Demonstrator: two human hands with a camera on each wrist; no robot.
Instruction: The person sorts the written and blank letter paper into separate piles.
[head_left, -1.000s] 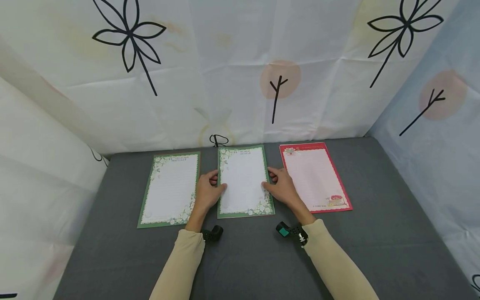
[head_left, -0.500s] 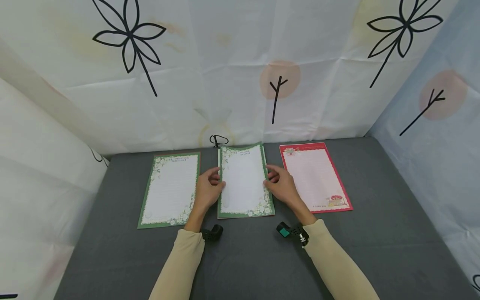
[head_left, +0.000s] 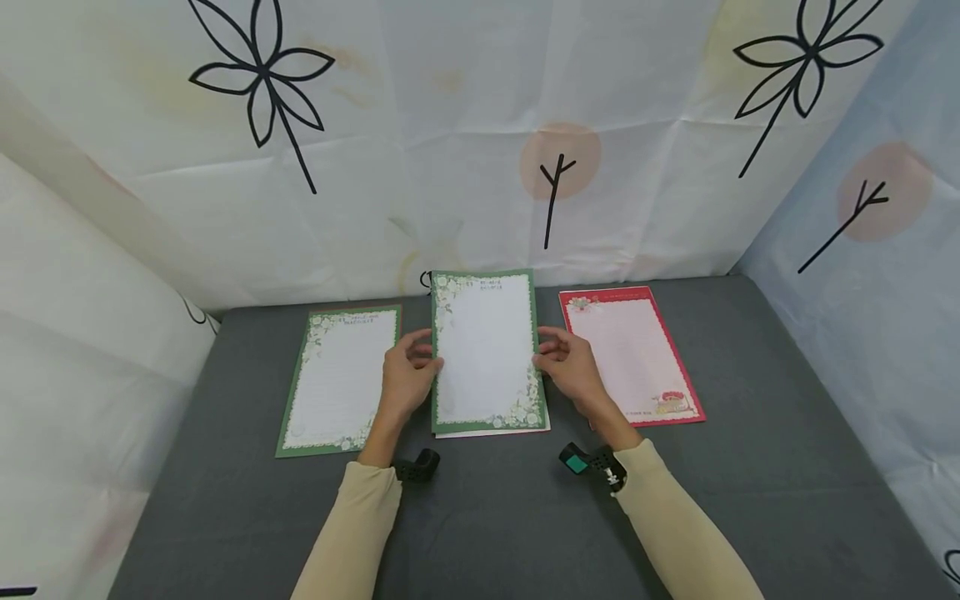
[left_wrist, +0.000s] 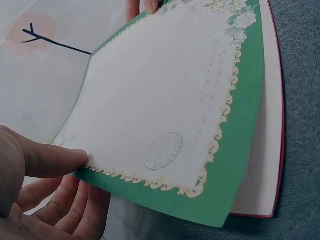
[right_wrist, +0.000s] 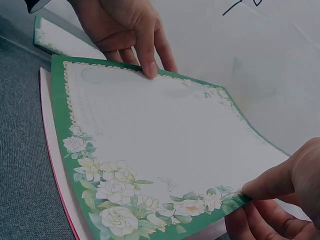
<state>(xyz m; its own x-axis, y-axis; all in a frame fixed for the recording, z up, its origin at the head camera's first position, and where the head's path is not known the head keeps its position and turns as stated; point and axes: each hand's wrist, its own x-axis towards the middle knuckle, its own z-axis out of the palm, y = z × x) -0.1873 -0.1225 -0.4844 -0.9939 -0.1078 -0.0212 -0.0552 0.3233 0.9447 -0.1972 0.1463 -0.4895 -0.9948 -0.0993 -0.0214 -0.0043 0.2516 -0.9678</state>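
Note:
In the head view a green-bordered sheet of floral letter paper (head_left: 486, 350) is raised off the middle pile, its top edge in front of the back cloth. My left hand (head_left: 407, 377) pinches its left edge between thumb and fingers. At the opposite edge, my right hand (head_left: 573, 368) pinches the sheet the same way. Both wrist views show the sheet bowed, thumbs on its printed face and fingers behind. Beneath it lies a pale sheet with a red edge (left_wrist: 272, 150), mostly hidden by the raised one.
Another green-bordered floral stack (head_left: 337, 383) lies at the left. On the right is a red-bordered sheet stack (head_left: 622, 358), close to my right hand. A dark grey cloth (head_left: 487, 517) covers the table, and a white printed cloth (head_left: 450, 167) hangs behind it.
The green-bordered sheet has come up off the middle pile and moved slightly towards the back, baring a pale strip beneath its lower edge. Both hands have risen with it, slightly farther apart.

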